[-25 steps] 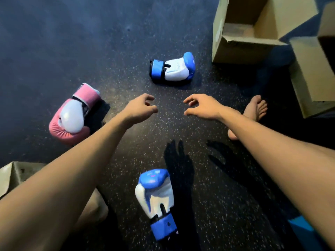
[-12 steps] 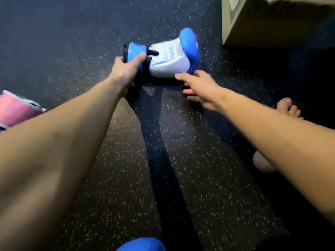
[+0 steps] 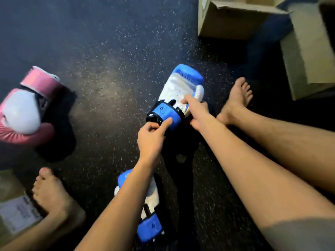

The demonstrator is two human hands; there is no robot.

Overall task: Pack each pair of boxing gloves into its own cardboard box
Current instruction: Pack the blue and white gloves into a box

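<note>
Barely started, by the look of it. Left hand [image 3: 150,140] pinches the cuff and right hand [image 3: 195,113] clasps the body of the blue-and-white padded boxing glove [image 3: 181,87] at centre. Matching blue-and-white glove [image 3: 150,227] at 6 o'clock, pink-and-white glove [image 3: 27,109] at 9, open brown cardboard box [image 3: 226,24] at 1.

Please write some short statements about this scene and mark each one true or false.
1. Both hands hold one blue glove: the left hand at its cuff, the right hand at its body. True.
2. The pink glove lies inside a box. False: it lies on the floor.
3. A second blue glove lies on the floor beneath the left forearm. True.
4. The person wears shoes. False: the feet are bare.
</note>
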